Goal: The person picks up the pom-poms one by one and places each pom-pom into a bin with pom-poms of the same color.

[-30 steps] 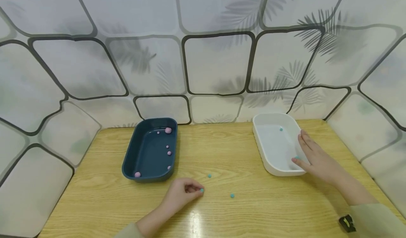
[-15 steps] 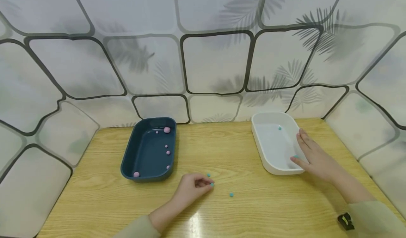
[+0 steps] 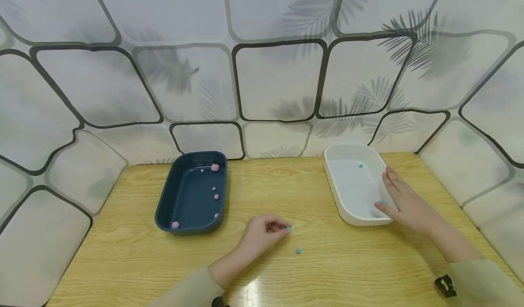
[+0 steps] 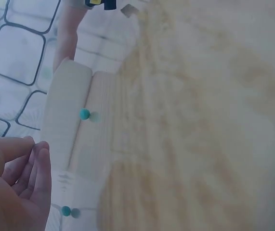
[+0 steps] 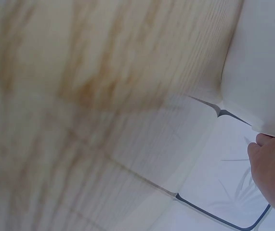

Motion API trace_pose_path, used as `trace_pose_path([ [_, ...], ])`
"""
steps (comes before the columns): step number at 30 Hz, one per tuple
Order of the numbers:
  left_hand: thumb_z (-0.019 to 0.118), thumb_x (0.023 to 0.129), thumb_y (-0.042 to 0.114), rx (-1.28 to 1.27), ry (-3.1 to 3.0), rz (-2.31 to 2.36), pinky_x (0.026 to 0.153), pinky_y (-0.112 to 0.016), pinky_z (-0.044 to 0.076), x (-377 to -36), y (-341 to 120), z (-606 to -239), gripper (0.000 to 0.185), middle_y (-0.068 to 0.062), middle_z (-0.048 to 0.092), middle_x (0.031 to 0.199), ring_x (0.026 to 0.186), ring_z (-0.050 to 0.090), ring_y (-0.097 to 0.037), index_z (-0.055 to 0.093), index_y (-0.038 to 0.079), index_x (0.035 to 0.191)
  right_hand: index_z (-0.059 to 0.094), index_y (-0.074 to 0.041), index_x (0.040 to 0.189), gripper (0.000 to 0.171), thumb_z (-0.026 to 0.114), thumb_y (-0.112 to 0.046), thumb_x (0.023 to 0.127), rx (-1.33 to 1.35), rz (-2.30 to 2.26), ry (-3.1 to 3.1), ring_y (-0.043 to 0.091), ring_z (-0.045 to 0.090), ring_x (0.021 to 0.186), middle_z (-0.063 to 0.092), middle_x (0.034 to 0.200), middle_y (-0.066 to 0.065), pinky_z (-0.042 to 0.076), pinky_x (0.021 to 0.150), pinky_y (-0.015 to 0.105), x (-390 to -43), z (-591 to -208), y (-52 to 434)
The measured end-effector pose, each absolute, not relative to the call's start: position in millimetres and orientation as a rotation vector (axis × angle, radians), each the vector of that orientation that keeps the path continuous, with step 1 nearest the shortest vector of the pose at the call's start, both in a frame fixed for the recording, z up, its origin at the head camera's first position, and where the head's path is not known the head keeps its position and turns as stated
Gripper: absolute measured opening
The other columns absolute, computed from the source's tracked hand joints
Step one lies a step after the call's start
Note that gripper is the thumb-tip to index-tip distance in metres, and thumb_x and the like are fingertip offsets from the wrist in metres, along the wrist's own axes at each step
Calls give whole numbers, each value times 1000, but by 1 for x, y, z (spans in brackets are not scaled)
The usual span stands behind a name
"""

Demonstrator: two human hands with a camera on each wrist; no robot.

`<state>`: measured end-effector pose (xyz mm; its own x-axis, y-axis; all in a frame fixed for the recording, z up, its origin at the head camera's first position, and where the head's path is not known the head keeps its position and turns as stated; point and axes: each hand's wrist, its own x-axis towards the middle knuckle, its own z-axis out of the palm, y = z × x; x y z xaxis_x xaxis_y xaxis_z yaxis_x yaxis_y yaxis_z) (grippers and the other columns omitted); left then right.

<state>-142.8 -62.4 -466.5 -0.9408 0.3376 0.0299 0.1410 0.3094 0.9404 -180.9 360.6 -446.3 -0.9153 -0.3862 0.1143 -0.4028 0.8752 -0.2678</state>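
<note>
From my remote seat I take the white, round-cornered rectangular tray as my landmark; it sits on the light wood-grained desk. Left of it and nearer to me, the person's left hand pinches a small round turquoise ball between thumb and fingertips. A loose turquoise ball lies on the desk, nearer to me than the tray and left of it, close to that hand; I make out another turquoise ball on the desk through the left wrist camera.

The right hand grasps nothing that I can see: its fingers lie extended along the tray's right rim, the thumb reaching over the inside. Within the tray are two turquoise balls, one towards the far end, the other at the thumb tip.

Well left of the tray stands a dark blue rectangular tub holding six pinkish-purple balls of differing sizes.
</note>
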Motion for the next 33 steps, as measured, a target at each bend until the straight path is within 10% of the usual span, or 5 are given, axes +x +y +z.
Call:
trace_pose_path([
  [33, 76, 97, 4, 527, 2281, 1795, 66, -12, 56, -178, 16, -443, 10, -17, 81, 93, 75, 72, -6, 81, -1, 105, 10, 16, 163, 90, 60, -35, 109, 646, 485, -2965, 44, -3, 166, 0, 173, 36, -18, 121, 10, -180, -447, 360],
])
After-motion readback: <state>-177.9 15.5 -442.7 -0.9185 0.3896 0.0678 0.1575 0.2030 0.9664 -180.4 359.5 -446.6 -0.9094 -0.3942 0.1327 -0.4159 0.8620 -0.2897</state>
